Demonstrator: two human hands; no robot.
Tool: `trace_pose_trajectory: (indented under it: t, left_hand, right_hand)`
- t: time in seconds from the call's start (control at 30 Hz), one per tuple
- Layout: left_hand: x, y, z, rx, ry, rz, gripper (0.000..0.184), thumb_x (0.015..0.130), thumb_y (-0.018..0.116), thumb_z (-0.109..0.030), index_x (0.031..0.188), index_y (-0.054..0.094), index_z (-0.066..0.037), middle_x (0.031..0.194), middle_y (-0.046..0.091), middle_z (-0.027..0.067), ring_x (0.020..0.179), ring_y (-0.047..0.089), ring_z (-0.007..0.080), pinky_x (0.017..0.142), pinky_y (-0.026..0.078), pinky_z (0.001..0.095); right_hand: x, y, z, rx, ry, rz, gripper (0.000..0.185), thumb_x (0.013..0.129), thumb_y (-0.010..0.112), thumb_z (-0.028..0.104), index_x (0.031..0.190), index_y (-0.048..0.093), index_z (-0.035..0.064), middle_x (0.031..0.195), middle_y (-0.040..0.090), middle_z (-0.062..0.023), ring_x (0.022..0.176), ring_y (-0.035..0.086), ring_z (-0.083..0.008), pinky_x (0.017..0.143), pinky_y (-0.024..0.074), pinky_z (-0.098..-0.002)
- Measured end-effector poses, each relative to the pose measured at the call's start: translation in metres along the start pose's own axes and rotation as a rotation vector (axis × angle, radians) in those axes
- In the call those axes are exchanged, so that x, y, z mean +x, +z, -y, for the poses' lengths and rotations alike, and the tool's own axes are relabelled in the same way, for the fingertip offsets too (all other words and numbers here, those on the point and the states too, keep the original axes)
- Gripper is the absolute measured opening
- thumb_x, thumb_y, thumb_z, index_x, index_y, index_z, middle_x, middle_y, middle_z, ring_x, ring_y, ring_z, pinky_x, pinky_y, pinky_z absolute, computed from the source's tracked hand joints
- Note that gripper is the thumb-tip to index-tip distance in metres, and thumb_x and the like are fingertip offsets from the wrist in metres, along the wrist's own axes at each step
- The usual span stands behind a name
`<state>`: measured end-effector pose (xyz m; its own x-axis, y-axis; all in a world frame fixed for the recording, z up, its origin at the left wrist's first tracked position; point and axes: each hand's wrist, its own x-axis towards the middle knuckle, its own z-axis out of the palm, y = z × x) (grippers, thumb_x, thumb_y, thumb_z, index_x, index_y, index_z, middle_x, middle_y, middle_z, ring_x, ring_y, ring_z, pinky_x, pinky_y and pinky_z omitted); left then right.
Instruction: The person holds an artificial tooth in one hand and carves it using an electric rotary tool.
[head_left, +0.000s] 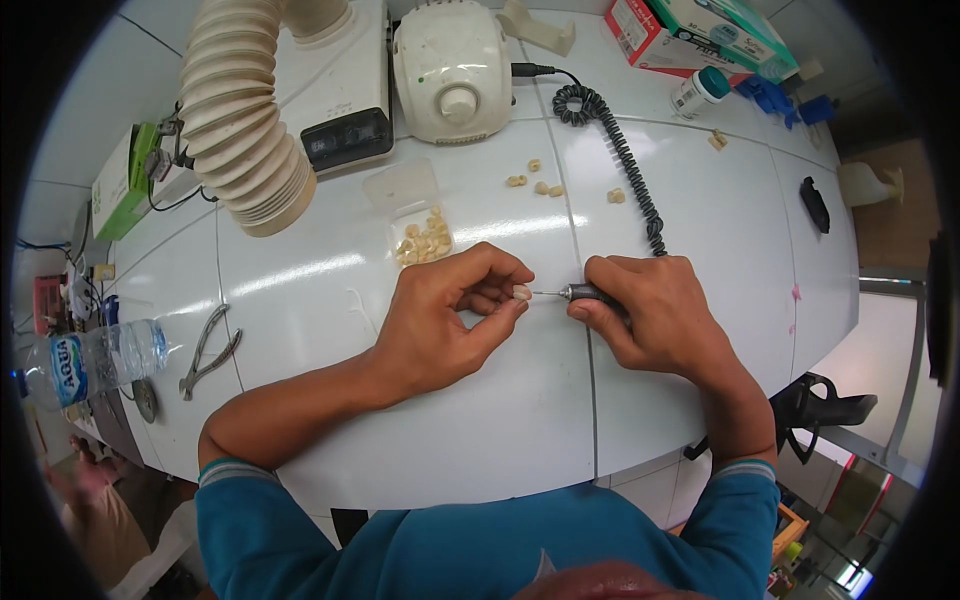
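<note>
At the left end of the desk (480, 440), a clear plastic bottle (95, 365) lies on its side. To its right, metal pliers (191, 381) rest with the handles spread. Above the pliers in the view, a ribbed hose (235, 110) points its open end down toward the desk. Next is a clear container (401, 187), lid open, holding small tooth-shaped pieces (428, 238). The left hand (435, 320) is positioned just below the container; its thumb and index fingers are clamped on a single pale piece (521, 292), held above the desk at mid-view. Behind the hand stands a control unit (455, 75) with a front knob. The bit of the rotary handpiece (590, 292) points left and reaches the pale piece; contact cannot be confirmed. The right hand (655, 310) has its fingers clamped around the handpiece body. A coiled cable (625, 150) extends from the control unit to behind the right hand. Farther right are a white bottle (690, 98) with a green cap and a black object (815, 205).
</note>
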<state>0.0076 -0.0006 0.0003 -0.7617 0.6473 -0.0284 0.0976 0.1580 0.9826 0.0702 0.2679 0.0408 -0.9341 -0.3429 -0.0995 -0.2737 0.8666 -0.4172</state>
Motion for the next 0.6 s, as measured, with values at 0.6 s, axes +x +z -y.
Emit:
trace_pose_trajectory:
  t: [0.6]
  left_hand:
    - [-0.0003,-0.0016,0.0010,0.054,0.022,0.020,0.019,0.097,0.082,0.001,0.115,0.079,0.004,0.100,0.079,0.0077,0.091,0.074,0.0095,0.080,0.063,0.0245]
  right_hand:
    - [-0.0002,0.0051,0.0056,-0.056,-0.013,-0.016,0.038,0.106,0.075,0.044,0.097,0.066,0.0079,0.077,0.070,-0.0089,0.062,0.070,-0.0339,0.054,0.0496,-0.0456]
